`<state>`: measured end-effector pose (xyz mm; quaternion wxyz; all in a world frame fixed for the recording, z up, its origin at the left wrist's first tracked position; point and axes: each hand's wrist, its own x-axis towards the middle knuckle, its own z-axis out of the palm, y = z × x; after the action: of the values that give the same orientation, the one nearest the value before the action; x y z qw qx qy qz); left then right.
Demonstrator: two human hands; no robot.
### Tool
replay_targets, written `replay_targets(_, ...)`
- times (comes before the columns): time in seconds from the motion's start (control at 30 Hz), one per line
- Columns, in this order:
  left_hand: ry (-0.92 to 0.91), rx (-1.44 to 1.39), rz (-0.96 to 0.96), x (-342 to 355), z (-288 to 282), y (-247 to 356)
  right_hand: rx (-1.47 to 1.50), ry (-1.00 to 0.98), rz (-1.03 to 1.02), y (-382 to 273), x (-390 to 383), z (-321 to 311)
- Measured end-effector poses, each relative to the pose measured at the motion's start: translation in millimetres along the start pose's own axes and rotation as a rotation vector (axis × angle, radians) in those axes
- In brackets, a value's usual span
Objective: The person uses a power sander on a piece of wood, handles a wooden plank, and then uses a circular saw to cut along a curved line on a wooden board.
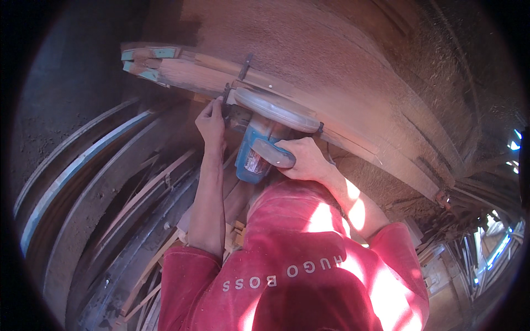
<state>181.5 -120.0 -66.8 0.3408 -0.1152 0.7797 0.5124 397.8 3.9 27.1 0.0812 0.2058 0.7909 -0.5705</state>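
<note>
My right hand (303, 157) is wrapped round the rear handle of a blue circular saw (251, 165). The saw's rounded grey metal guard (276, 110) lies along a long wooden board (193, 74), and the blade cannot be seen. My left hand (210, 124) is closed, thumb and fingertips pinching the dark metal guide bar (227, 95) at the saw's left end. A thin part of this dark metal reaches across the board's top. What lies under the saw's base is hidden.
Pale green painted blocks (164, 53) sit at the board's left end. Long curved strips (72, 165) and narrow wood offcuts (143, 196) lie at the left. Beyond the board spreads a brown, dusty surface (309, 44). More scrap sticks (486, 248) stand at the lower right.
</note>
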Motion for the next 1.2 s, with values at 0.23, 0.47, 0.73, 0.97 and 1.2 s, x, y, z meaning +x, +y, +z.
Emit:
replay_targets(0.23,0.018,0.030,0.028,12,-10,7,0.039,0.044,-0.019,-8,15,6)
replay_targets(0.47,0.016,0.041,0.037,29,-27,10,0.032,0.057,-0.029,-20,30,14)
replay_targets(0.73,-0.006,0.005,0.059,38,-34,16,0.024,0.019,-0.019,-27,43,16)
replay_targets(0.97,0.011,-0.024,0.054,45,-40,23,0.025,0.022,-0.017,-31,53,22)
replay_targets(1.2,0.000,-0.017,0.033,50,-45,38,0.019,0.036,-0.020,-38,65,26)
